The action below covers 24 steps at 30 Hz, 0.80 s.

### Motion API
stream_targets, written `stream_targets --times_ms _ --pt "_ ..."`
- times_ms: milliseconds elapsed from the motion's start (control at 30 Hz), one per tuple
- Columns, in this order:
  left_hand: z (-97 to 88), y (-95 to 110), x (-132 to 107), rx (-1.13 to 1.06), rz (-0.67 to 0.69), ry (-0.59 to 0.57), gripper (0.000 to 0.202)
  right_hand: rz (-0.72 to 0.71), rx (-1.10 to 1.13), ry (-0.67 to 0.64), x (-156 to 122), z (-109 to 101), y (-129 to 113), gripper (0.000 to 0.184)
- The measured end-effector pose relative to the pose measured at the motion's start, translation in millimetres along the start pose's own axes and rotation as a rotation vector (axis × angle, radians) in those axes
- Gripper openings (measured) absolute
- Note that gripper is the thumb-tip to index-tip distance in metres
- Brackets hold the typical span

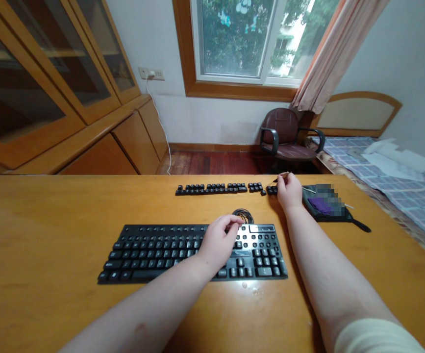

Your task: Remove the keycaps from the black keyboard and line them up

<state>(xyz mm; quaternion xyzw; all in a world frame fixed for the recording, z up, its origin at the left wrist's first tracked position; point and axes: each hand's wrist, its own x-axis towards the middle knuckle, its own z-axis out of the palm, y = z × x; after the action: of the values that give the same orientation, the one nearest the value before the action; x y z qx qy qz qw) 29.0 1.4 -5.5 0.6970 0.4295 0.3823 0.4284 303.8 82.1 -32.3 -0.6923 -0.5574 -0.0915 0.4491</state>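
Observation:
A black keyboard (149, 264) lies on the wooden table, with bare key sockets along its upper rows and upper right. Over its right half is my left hand (219, 240), fingers bent and pinched near the back edge; what they hold, if anything, is hidden. Behind the keyboard, loose black keycaps (215, 189) are laid out in rows. My right hand (290, 190) is closed at the right end of those rows, beside a few keycaps (271, 190). A thin dark tool (279, 179) shows at its fingertips; its kind is too small to make out.
A dark pouch (318, 213) with a purple patch and a strap lies right of my right hand, partly blurred out. A coiled black cable (244, 214) sits behind the keyboard. Beyond the table's far edge stand an office chair (284, 130), a bed (362, 157) and a glass-door cabinet (61, 115).

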Motion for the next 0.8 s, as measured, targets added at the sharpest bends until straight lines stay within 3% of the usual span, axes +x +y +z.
stream_targets --times_ms 300,600,800 --pt "0.0 1.5 0.1 0.000 -0.006 -0.001 0.017 -0.011 -0.020 -0.001 0.1 -0.2 0.8 0.023" --pt "0.2 -0.3 -0.5 -0.001 -0.003 0.000 0.017 0.077 0.006 0.137 7.7 -7.2 28.0 0.027" --pt "-0.5 1.3 -0.1 0.003 0.003 0.003 0.017 0.097 0.009 0.104 8.5 -7.8 32.3 0.026"
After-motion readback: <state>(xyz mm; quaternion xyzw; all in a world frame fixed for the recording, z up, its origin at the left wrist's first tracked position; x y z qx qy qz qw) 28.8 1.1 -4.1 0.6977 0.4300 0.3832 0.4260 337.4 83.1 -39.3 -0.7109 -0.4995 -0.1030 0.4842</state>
